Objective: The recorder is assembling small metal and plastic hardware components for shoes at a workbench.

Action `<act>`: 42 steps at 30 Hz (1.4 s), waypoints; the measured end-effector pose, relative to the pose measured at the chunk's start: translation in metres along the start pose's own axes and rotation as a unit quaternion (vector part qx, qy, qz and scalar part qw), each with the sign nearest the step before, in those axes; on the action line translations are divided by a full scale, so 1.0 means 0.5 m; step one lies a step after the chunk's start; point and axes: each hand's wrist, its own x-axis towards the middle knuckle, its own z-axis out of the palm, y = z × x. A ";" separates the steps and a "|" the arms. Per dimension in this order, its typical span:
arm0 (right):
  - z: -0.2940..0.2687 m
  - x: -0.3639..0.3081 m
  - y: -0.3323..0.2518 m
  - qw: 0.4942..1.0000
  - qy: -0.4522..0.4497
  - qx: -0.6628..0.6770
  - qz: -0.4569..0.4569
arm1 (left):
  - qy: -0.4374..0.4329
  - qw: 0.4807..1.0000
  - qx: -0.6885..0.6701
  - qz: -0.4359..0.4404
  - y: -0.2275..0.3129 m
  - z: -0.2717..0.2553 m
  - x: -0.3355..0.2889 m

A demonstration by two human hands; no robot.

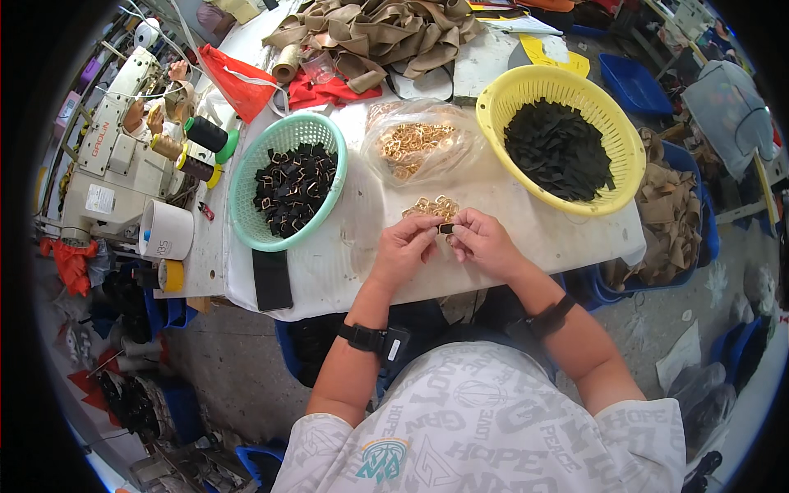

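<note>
Near the table's front edge, my left hand [408,246] and my right hand [485,245] meet, both with fingers pinched. Between their fingertips is a small black fabric tab [446,229]; whether a metal ring is on it cannot be made out. Just beyond my fingers lies a small pile of gold metal rings [436,207]. Farther back, a clear plastic bag [456,160] holds many more gold rings. On the left, a mint-green basket [241,215] contains black tabs fitted with gold rings. A yellow basket [629,156] on the right holds loose black strips.
A black phone [272,281] lies below the green basket. Thread spools [205,135] and a sewing machine [111,164] stand to the left. Brown fabric pieces [386,37] are heaped at the back. Blue bins [699,177] with more brown pieces are on the right.
</note>
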 end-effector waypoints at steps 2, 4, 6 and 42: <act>-0.001 -0.001 -0.003 1.000 -0.007 0.012 0.016 | -0.014 1.000 -0.016 -0.022 -0.001 -0.010 0.000; -0.002 -0.001 -0.005 0.999 -0.009 0.023 0.027 | -0.014 0.999 -0.040 -0.032 -0.003 -0.014 -0.001; -0.003 -0.001 -0.006 0.999 -0.017 0.030 0.028 | -0.010 0.999 -0.036 -0.036 -0.004 -0.014 -0.001; 0.013 -0.002 -0.011 0.997 0.009 -0.077 0.007 | -0.049 0.997 0.003 -0.064 -0.003 -0.016 -0.005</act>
